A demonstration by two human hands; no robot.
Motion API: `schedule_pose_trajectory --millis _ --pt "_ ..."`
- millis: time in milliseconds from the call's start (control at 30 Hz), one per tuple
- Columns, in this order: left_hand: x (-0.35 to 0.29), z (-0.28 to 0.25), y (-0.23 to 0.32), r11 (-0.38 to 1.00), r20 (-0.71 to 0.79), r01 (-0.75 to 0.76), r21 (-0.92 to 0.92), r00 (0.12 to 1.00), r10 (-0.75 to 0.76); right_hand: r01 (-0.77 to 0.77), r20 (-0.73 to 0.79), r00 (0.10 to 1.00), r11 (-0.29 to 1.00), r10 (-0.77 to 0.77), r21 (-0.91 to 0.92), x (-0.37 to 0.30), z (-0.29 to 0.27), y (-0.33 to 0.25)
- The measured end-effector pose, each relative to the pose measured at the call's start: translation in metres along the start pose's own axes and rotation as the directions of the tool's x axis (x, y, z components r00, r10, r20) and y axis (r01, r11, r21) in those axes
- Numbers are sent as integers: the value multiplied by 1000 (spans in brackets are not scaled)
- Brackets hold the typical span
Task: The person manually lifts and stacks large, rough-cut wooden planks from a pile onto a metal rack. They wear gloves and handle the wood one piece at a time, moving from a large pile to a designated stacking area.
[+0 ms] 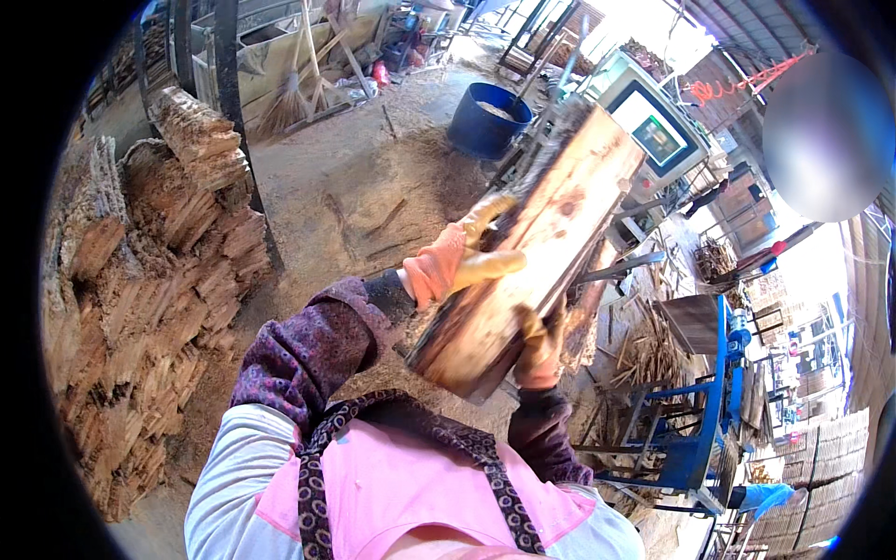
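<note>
A thick, rough-edged wooden board [551,229] slants across the middle in front of my body, its far end toward the upper right. My left hand [476,252], in a yellow and orange work glove, grips its left edge, with the thumb lying over the pale upper face. On the opposite edge, nearer my body, my gloved right hand [539,343] holds the board too. The undersides and some fingers of both hands are hidden by the wood. Part of the board is blurred.
A tall stack of rough timber [140,317] rises at my left. Ahead stand a blue tub [489,119] and a machine with a screen [653,131]. At right are a blue metal frame [705,420] and a heap of wood strips [653,350]. A broom [285,103] leans farther back.
</note>
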State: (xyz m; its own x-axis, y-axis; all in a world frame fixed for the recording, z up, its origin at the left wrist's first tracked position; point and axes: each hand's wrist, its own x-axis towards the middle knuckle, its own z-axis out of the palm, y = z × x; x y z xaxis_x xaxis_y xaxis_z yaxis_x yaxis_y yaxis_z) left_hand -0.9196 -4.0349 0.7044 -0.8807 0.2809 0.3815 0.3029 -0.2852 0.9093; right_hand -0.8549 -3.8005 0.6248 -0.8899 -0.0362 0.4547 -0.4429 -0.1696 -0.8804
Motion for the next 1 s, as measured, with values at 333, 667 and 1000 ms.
schedule_pose_trajectory --millis 333,667,1000 --pt "-87 -54 -61 954 -3 239 178 970 -243 -165 -128 953 118 274 -979 155 -114 135" --pt "-193 -350 21 532 -642 360 767 449 622 475 699 652 877 -294 -75 166 340 95" --pt "-149 -644 78 450 -842 714 536 419 339 -70 783 611 994 113 -88 237 634 185"
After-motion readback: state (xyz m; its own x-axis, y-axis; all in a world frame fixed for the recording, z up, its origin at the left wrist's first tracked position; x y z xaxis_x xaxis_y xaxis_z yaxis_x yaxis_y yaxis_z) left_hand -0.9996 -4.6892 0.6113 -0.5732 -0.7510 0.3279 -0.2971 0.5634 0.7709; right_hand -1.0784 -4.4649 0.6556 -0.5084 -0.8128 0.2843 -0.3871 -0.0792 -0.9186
